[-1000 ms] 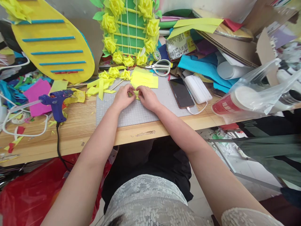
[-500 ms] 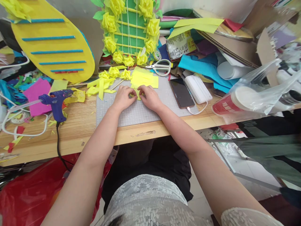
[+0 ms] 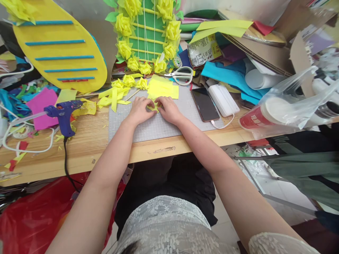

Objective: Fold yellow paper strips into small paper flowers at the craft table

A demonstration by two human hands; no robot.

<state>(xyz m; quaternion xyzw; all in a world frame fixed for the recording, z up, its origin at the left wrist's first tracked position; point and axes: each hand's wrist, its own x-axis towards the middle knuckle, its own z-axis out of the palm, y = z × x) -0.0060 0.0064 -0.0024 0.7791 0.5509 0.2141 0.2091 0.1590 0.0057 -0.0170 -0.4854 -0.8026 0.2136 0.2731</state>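
Two hands meet at the middle of my view, but I start at the left. A yellow foam oval (image 3: 59,53) with blue stripes leans at the back, and a blue glue gun (image 3: 63,114) stands near the front edge of the wooden counter (image 3: 87,148), its black cord dropping over that edge. Bare wood lies between the gun and the grey gridded mat (image 3: 156,123). Loose yellow strips (image 3: 112,97) overlap the mat's far left corner. My left hand (image 3: 139,111) and right hand (image 3: 169,110) rest on the mat, fingertips pressed together, pinching a small yellow paper piece (image 3: 154,105) between them; it sits just in front of flat yellow sheets (image 3: 162,89). The near half of the mat is open. Behind stands a green board (image 3: 145,35) rimmed with crinkled yellow flowers. Scissors (image 3: 181,75) lie beyond the sheets. A glossy black phone (image 3: 204,104) and a white power bank (image 3: 223,100) lie side by side at the mat's right end, then a clear bag (image 3: 291,102) hangs over the counter's edge.
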